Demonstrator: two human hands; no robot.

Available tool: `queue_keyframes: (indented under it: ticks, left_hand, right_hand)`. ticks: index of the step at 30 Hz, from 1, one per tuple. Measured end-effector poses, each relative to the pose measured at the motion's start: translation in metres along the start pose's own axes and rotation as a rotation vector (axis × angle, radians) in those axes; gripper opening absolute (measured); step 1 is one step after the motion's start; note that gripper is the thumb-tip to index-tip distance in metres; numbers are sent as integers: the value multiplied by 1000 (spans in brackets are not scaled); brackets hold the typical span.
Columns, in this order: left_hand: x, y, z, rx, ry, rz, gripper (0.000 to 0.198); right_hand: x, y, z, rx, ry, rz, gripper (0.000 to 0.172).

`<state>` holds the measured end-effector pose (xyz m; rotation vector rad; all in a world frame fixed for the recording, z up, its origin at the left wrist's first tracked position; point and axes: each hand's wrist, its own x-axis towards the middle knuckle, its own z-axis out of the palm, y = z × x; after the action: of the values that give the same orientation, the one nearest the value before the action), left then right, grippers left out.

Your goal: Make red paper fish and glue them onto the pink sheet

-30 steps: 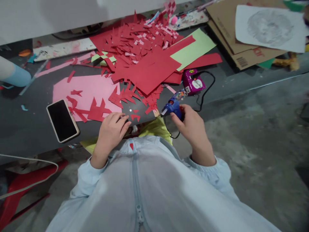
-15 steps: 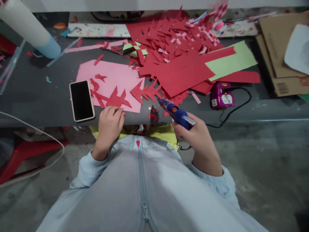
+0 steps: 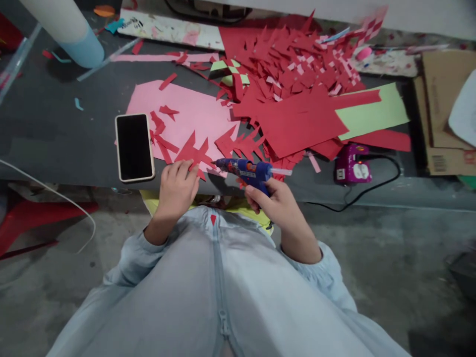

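Note:
My right hand [image 3: 273, 198] is wrapped around the handle of a blue glue gun [image 3: 243, 168], with a clear glue stick [image 3: 281, 171] poking out of its back. The gun's nozzle points left, at the right side of a spiky red paper cutout [image 3: 194, 150]. My left hand [image 3: 178, 186] holds the lower edge of that cutout, its fingers bent and close together; the fingertips partly cover the paper. Beneath the cutout lies a pink paper sheet [image 3: 186, 104]. Whether the nozzle touches the red paper I cannot tell.
A phone [image 3: 134, 148] lies left of the pink sheet. Red paper scraps [image 3: 282, 64] are heaped at the back. Right of them are a purple box [image 3: 353, 166] with a black cable and cardboard [image 3: 446, 94]. A white-and-blue cylinder [image 3: 80, 39] stands back left.
The glue gun has swung left and up in my right hand, from beside the cutout to over its right side. My left hand stays at the cutout; the view has tilted slightly.

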<state>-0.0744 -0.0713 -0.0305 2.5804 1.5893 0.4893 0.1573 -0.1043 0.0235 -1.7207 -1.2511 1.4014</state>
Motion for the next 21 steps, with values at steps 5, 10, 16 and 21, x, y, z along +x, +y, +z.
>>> queue_keyframes:
  ticks: [5, 10, 16, 21]
  left_hand:
    - [-2, -1, 2, -20, 3, 15, 35]
    - [-3, -3, 3, -18, 21, 39, 35]
    - [-6, -3, 4, -37, 26, 56, 37]
    - [-7, -3, 5, -43, 40, 58, 38]
  right_hand:
    - [11, -1, 11, -41, -2, 15, 31]
    - [20, 3, 17, -150, -33, -11, 31]
    - [25, 3, 19, -275, -32, -33, 35]
    - [25, -5, 18, -407, -44, 4, 40]
